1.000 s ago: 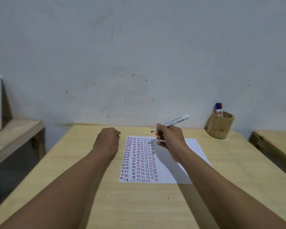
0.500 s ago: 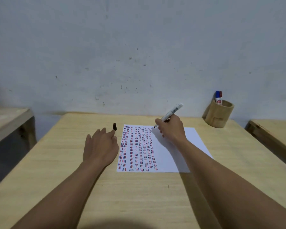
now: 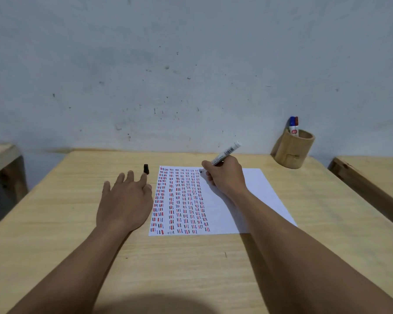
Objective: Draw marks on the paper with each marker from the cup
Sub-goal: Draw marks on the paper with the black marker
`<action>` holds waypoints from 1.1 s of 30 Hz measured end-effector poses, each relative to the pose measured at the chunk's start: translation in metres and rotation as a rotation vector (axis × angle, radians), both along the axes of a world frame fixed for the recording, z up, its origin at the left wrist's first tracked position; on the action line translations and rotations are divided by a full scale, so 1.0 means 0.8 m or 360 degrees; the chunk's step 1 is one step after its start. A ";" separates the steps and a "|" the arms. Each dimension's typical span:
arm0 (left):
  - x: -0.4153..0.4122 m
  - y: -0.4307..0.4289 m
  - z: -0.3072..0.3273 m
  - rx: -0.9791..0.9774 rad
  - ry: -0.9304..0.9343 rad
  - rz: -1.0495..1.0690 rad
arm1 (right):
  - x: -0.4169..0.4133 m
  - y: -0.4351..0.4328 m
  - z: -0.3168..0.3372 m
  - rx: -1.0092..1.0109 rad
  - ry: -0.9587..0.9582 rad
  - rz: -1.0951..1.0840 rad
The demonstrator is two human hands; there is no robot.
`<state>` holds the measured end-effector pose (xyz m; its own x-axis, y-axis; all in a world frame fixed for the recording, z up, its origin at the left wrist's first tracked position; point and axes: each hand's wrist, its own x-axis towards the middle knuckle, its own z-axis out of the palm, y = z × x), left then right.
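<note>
A white sheet of paper (image 3: 254, 193) lies on the wooden table (image 3: 191, 257), its left half covered with columns of short red, blue and black marks. My right hand (image 3: 227, 177) grips a white marker (image 3: 225, 154) with its black tip touching the paper's top edge, right of the last column. My left hand (image 3: 126, 200) rests flat and open on the table just left of the paper. A small black marker cap (image 3: 146, 169) stands beyond its fingertips. A bamboo cup (image 3: 293, 150) at the back right holds a blue and a red marker (image 3: 293, 126).
The table stands against a scuffed grey wall. A second wooden surface (image 3: 372, 175) adjoins on the right, and another one (image 3: 0, 157) sits at the far left, with a gap between it and the table.
My left hand went from a fist to flat on the table, leaving the black cap standing. My right hand lowered the marker's tip to the paper.
</note>
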<state>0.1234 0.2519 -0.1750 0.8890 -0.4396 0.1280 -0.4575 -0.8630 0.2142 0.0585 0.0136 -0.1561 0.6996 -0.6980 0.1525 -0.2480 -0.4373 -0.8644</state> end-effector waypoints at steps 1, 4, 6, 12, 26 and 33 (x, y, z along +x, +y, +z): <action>0.000 0.000 0.000 0.0004 -0.0002 -0.0001 | 0.000 0.000 -0.001 -0.0004 -0.0003 0.0001; 0.000 0.000 0.000 -0.0002 0.0011 0.0004 | 0.000 -0.001 -0.001 -0.0012 -0.0007 0.0007; 0.000 -0.001 0.000 -0.0007 0.0013 0.0004 | 0.000 -0.001 -0.001 -0.0010 -0.0004 0.0009; -0.002 -0.001 0.002 -0.0024 0.0020 0.0017 | -0.002 0.000 0.002 -0.0021 0.0025 0.0026; -0.008 -0.006 0.013 -0.0336 0.0055 0.0142 | -0.002 -0.001 0.013 0.0157 -0.0101 -0.0039; 0.006 -0.022 0.042 -0.0625 0.0027 0.0138 | -0.008 0.006 0.043 0.0393 -0.0237 0.0079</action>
